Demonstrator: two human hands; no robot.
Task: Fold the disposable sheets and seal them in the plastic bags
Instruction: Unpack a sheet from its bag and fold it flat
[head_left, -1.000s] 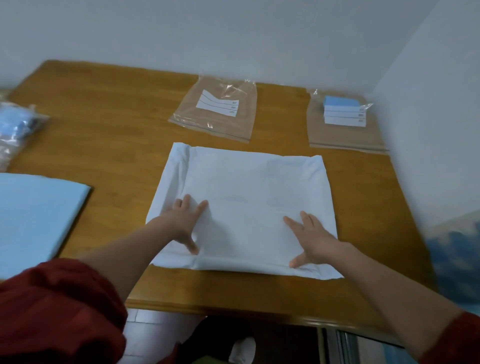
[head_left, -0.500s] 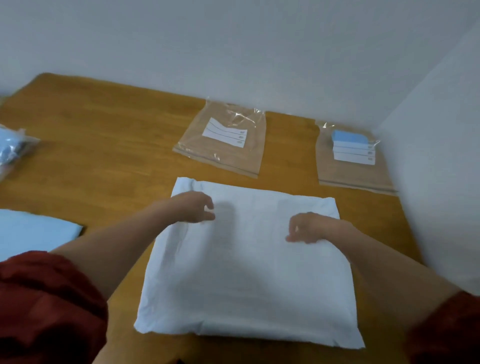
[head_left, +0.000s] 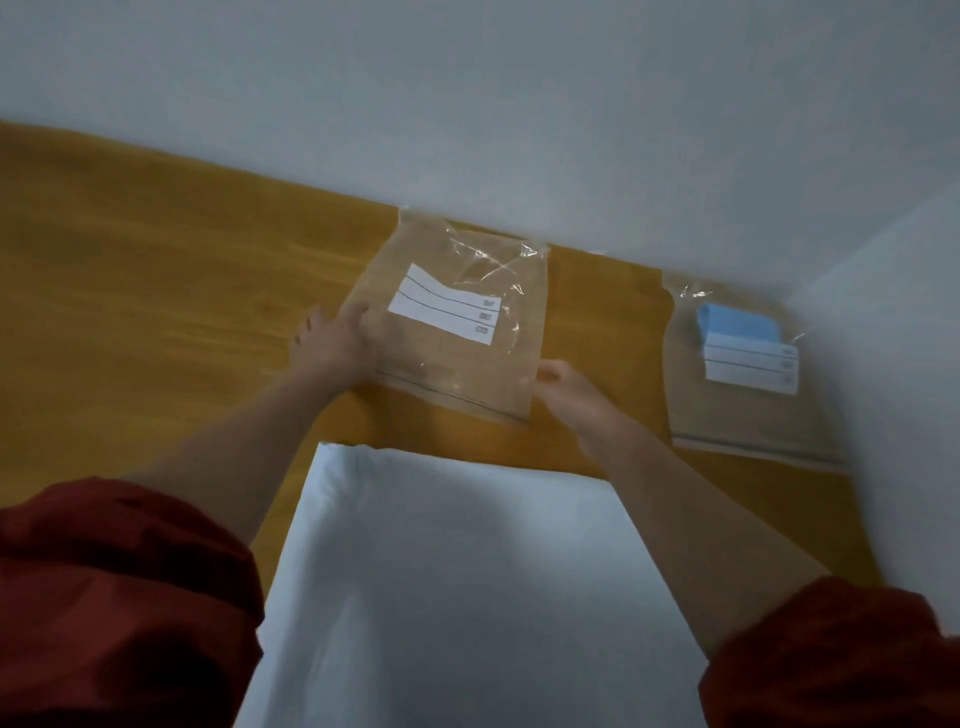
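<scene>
both arms stretch far across the tabletop (head_left: 156, 291). the left hand (head_left: 332, 343) grips the left edge of a clear plastic bag (head_left: 467, 364); the right hand (head_left: 566, 387) curls at its near right corner, hold unclear. the bag lies flat, long axis near-to-far, beyond the folded white sheet (head_left: 467, 571).

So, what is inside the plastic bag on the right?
A flat blue thing shows through the bag, above its white label; the label covers whatever lies behind it.
</scene>
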